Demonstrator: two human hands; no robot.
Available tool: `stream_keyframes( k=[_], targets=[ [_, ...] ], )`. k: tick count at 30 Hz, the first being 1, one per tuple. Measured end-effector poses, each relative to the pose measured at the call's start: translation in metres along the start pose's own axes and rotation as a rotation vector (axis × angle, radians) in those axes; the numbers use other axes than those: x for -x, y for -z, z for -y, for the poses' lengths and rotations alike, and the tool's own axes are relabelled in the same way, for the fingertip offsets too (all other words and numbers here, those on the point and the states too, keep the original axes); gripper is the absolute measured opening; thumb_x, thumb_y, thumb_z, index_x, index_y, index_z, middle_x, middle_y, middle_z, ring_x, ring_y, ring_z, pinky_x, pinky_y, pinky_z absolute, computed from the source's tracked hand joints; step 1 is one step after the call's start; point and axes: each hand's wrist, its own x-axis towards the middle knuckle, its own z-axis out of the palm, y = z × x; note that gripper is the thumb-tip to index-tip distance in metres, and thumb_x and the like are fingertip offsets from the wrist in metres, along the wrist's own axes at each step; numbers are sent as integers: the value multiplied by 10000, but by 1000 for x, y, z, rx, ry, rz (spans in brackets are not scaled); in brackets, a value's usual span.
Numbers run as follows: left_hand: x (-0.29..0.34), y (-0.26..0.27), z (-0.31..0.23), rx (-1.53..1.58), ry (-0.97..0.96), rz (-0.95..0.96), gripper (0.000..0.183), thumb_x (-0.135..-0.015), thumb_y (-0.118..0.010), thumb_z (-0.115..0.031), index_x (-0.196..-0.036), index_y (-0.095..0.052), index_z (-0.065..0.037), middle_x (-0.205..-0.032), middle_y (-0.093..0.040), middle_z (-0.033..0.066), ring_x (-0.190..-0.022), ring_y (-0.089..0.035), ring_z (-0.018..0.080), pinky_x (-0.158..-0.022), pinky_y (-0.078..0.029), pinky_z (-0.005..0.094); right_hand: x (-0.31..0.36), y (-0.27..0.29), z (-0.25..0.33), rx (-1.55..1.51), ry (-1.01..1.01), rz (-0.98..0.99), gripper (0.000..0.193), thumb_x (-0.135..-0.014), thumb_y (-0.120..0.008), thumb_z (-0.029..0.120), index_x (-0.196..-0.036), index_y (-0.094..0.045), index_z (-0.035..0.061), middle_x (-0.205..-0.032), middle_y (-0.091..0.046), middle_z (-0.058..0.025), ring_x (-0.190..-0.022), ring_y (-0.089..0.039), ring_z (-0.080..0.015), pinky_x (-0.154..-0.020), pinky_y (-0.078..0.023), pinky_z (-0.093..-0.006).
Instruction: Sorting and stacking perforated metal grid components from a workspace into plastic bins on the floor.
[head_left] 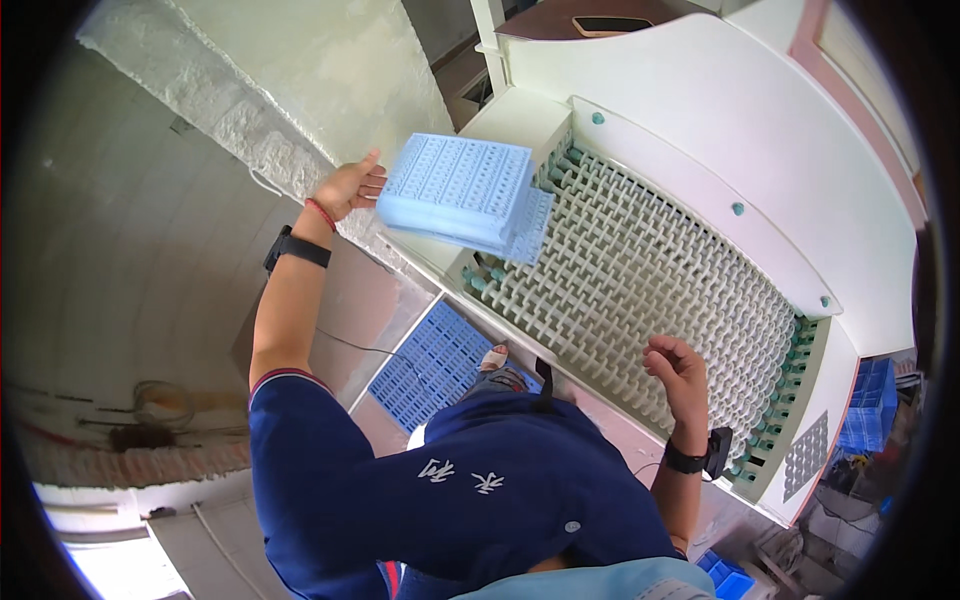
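Looking out from our two hands, we see the left hand (350,188) at the left edge of a thick stack of pale blue, perforated plastic sheets (455,180), its thumb raised apart and its fingers extended toward that edge; whether the fingertips press against it, we cannot tell. Our right hand (682,375) is loosely curled over the lower right part of the machine, with nothing visible between its fingers. The stack lies directly to the right of our left hand, clearly the nearer one, and well up and to the left of our right hand. Its long axis runs nearly left to right, slanting slightly down toward the right, and a lower sheet juts out past the right side. Beneath and behind it we see the white end ledge (515,118) of the machine, though the contact underneath is hidden. Just beyond the stack's right side begins the long bed of pale interlocking plastic rollers (630,270), which slants down to the right and gives us open room between stack and right hand. A tall, curved white panel (690,100) bounds the far side, while a rough whitish plastered ledge (240,120) limits room beyond our left hand.
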Motion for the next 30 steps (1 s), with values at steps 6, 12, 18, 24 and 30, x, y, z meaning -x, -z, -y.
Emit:
stream_keyframes(
  k=[6, 12, 18, 24, 30],
  targets=[
    [-21, -8, -2, 54, -14, 250, 536, -933, -386, -478, -1090, -564, 3, -961, -631, 82, -866, -597, 153, -775, -477, 301, -78, -83, 20, -5, -73, 86, 284, -852, -607, 160, -1061, -572, -29, -902, -637, -68, -777, -589, -114, -673, -478, -242],
    [-60, -3, 15, 183, 164, 330, 707, -845, -440, -614, -1110, -549, 33, -988, -610, 147, -883, -587, 195, -816, -462, 339, -145, -131, 16, -387, -256, 93, 485, -897, -552, 313, -1233, -430, -15, -1046, -567, -104, -904, -583, -178, -742, -501, -300],
    [-87, -18, 17, 254, 50, 493, 618, -835, -522, -548, -1114, -580, 0, -1054, -614, 105, -954, -580, 195, -862, -443, 330, -178, -152, 19, -446, -283, 157, 548, -876, -549, 411, -1241, -440, 18, -1059, -583, -83, -924, -579, -172, -774, -491, -341],
    [-81, -19, 2, 327, 123, 581, 488, -865, -584, -331, -1178, -529, 39, -1157, -577, 125, -1062, -547, 200, -924, -415, 315, -199, -172, 25, -488, -258, 258, 624, -825, -599, 454, -1243, -455, 13, -1122, -585, -86, -993, -577, -182, -849, -475, -341],
    [-80, -21, -2, 426, 106, 637, 479, -824, -640, -307, -1110, -561, 69, -1086, -606, 146, -986, -584, 212, -870, -447, 309, -202, -175, 11, -649, -262, 318, 677, -770, -692, 376, -1213, -431, -64, -1136, -575, -129, -1004, -586, -212, -861, -482, -323]
  ],
)
